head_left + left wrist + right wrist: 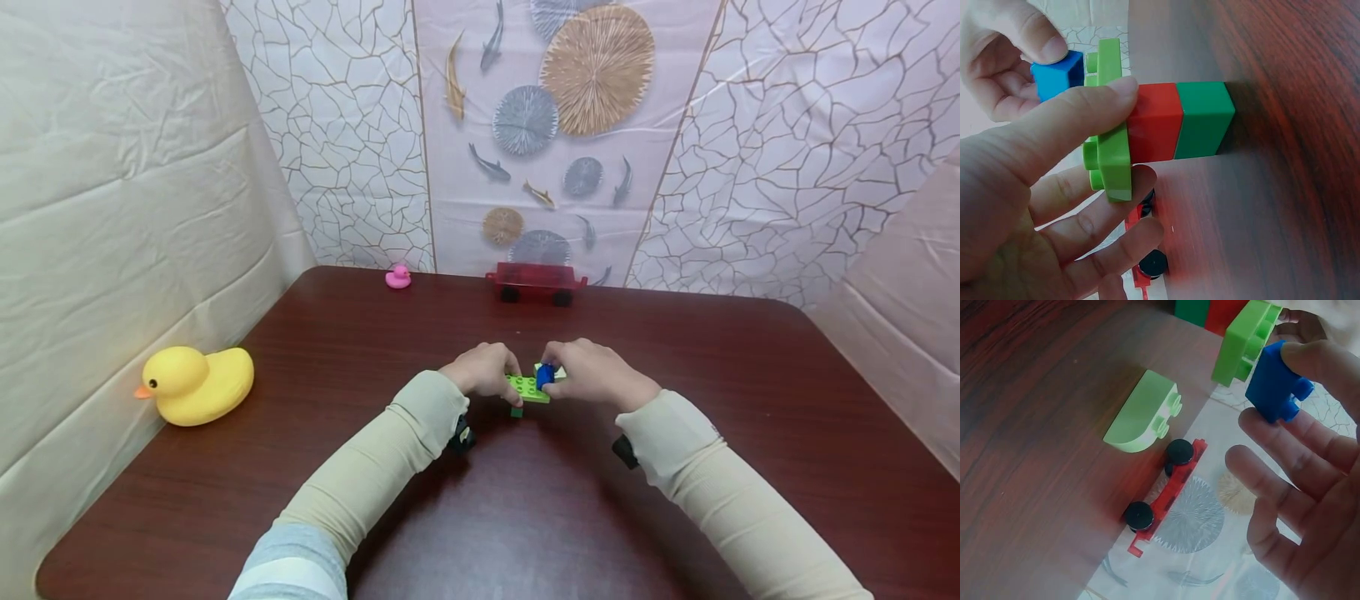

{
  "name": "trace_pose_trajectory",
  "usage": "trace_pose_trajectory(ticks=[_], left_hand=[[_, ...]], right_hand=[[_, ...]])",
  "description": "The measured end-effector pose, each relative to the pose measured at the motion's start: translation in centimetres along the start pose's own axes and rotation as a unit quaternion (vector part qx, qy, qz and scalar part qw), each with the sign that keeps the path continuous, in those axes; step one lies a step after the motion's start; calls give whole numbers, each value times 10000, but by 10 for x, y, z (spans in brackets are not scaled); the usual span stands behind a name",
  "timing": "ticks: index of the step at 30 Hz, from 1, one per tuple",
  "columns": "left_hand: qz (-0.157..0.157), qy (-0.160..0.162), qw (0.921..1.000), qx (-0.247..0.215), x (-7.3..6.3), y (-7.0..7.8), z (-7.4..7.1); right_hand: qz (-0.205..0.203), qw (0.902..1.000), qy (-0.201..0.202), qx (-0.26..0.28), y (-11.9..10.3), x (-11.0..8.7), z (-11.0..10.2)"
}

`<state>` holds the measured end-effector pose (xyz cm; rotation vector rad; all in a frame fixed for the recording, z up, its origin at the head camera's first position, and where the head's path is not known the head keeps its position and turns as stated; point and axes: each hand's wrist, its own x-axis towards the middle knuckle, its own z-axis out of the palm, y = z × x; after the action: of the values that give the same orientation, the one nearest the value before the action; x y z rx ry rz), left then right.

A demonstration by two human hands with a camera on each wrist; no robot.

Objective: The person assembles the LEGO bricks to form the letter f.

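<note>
My left hand (483,371) pinches a lime green studded toy-brick plate (1113,169) between thumb and fingers. Under the plate are a red brick (1155,122) and a green brick (1202,119), stacked, with the green one lowest at the dark tabletop. From the other side, my right hand (596,375) pinches a blue brick (1272,381) between thumb and fingertips. The blue brick is tilted, close over the plate's studs at its right end. A pale green brick with a rounded end (1144,409) sits on the table beyond the plate.
A red toy wagon (534,277) with black wheels stands at the table's back edge. Left of it is a small pink duck (398,277). A large yellow duck (198,387) sits at the left edge. Fabric-covered walls rise behind and at both sides.
</note>
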<state>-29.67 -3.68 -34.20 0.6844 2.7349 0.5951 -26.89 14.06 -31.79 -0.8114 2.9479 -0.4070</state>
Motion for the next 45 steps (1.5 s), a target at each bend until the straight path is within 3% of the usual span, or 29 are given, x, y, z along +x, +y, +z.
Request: trace_pose_trajectory(ticks=[10, 18, 27, 36, 45], left_hand=[[13, -31, 10000, 34, 1, -1, 0], [71, -53, 9999, -100, 2, -2, 2], [191, -2, 9998, 85, 0, -1, 3], [422, 17, 9991, 64, 0, -4, 2], [548, -94, 9983, -171, -1, -8, -4]], right_hand=[[-313, 9994, 176, -22, -12, 5, 3], [-322, 9992, 162, -186, -19, 11, 7], [-149, 9993, 3, -339, -23, 16, 10], [-524, 9953, 124, -808, -32, 19, 7], [-440, 9974, 15, -567, -33, 24, 6]])
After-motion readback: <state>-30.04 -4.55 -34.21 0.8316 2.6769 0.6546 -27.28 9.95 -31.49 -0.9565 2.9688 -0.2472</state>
